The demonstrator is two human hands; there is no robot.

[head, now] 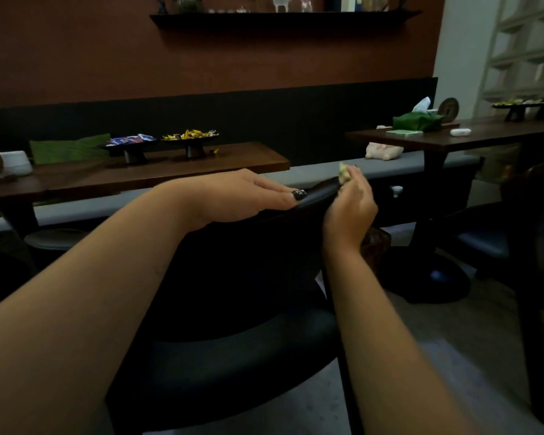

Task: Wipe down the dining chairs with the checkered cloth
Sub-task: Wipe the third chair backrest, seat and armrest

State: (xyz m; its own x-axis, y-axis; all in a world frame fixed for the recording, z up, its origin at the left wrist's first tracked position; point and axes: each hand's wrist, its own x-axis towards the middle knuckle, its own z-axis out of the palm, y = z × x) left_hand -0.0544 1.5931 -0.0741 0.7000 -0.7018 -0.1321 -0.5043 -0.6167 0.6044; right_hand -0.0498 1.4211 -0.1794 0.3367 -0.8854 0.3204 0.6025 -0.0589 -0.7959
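Observation:
A dark dining chair (233,365) stands right in front of me, its curved backrest top running from lower left up to the right. My left hand (245,196) rests on that top rail, thumb lying along the edge, fingers over the far side. My right hand (350,202) is at the right end of the rail and grips a bunched pale checkered cloth (343,174), which pokes out above the fingers and touches the rail's end. Most of the cloth is hidden inside the hand.
A second dark chair (528,246) stands at the right. Behind are two wooden tables (170,171) (484,133) with snack stands, a green tissue box (416,120) and a grey bench (327,171). A round table base (427,277) sits on the floor.

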